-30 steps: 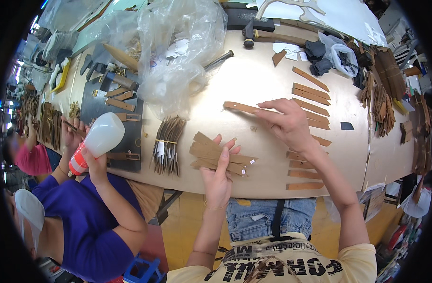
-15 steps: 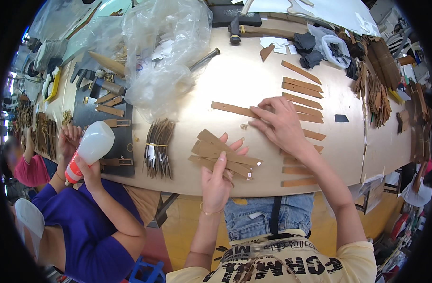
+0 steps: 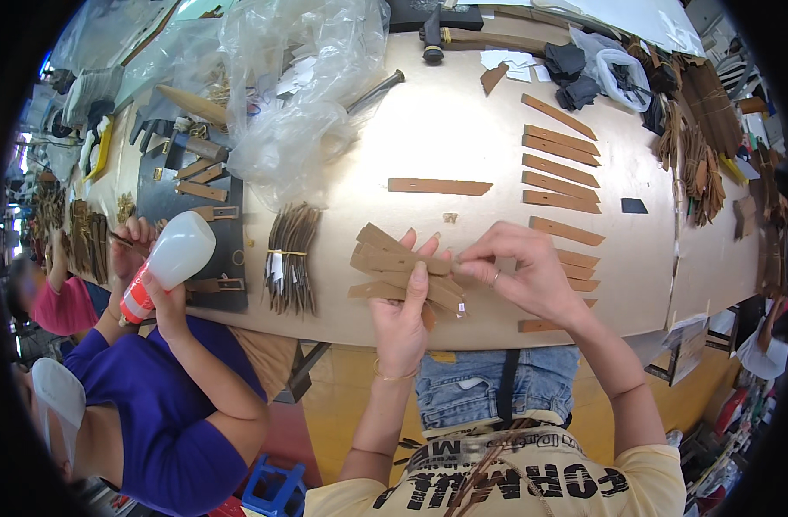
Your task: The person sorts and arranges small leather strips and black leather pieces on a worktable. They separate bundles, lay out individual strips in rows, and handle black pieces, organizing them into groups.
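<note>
A fanned stack of brown leather straps (image 3: 385,258) rests in my left hand (image 3: 400,323), with the thumb pressed on top. My right hand (image 3: 532,269) is closed in a pinch at the right end of the uppermost strap in that stack. A small white tag shows near the stack's lower right end. Beyond my hands, a single leather strap (image 3: 440,186) lies flat on the table. Small brass-coloured pieces (image 3: 450,218) are between it and my hands. To the right runs a column of leather straps (image 3: 562,183), partly hidden behind my right hand and forearm.
A tied bundle of dark straps (image 3: 292,258) lies left of my hands. Beyond it spreads a clear plastic bag (image 3: 295,129). A hammer (image 3: 432,43) is at the far side. On the left, a co-worker holds a white bottle (image 3: 183,246) with a red label.
My right hand has let go of the single strap on the table and come back to the stack, pinching the top strap's end. My left hand still holds the stack.
</note>
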`<action>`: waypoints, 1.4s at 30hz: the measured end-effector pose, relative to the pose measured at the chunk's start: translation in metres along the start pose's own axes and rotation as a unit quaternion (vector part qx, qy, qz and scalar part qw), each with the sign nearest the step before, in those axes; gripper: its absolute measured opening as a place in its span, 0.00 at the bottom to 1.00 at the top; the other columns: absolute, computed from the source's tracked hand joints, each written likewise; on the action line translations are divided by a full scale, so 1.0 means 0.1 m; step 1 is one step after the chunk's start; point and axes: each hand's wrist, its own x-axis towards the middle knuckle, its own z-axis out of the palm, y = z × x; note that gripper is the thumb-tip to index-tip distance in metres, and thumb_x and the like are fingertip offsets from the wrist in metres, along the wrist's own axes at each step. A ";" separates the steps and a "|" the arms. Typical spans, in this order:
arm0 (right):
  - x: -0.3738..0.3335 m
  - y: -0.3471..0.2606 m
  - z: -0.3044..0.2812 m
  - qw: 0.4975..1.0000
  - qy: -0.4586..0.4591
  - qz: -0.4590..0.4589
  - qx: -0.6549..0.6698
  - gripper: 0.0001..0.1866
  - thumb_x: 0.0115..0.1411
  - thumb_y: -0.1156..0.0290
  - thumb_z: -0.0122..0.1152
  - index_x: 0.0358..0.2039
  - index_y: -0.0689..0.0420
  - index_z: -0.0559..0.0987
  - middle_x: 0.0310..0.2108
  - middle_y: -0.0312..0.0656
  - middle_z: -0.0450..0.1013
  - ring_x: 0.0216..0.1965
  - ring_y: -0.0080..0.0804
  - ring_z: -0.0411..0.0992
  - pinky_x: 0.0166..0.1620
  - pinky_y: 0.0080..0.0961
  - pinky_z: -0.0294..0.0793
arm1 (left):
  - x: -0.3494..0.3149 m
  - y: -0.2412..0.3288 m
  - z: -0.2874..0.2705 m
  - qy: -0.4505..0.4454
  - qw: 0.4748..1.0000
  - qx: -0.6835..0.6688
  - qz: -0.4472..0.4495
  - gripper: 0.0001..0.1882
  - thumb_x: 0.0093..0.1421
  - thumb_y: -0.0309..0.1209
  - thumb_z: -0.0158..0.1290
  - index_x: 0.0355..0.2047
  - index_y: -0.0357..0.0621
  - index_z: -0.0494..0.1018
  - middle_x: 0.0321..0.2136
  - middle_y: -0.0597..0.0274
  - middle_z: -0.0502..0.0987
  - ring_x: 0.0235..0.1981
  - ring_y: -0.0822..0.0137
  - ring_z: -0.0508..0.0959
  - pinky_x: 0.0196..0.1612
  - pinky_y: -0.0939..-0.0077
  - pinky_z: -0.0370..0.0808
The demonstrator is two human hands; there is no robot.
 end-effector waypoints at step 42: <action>-0.18 -0.10 0.26 0.990 0.015 -0.030 -0.135 0.12 0.53 0.66 0.70 0.37 0.52 0.81 0.30 0.32 0.75 0.33 0.29 0.72 0.40 0.30 0.65 | -0.07 0.09 0.03 -0.042 0.997 -0.067 -0.022 0.35 0.60 0.18 0.34 0.70 0.38 0.45 0.65 0.42 0.59 0.66 0.51 0.61 0.65 0.61 0.64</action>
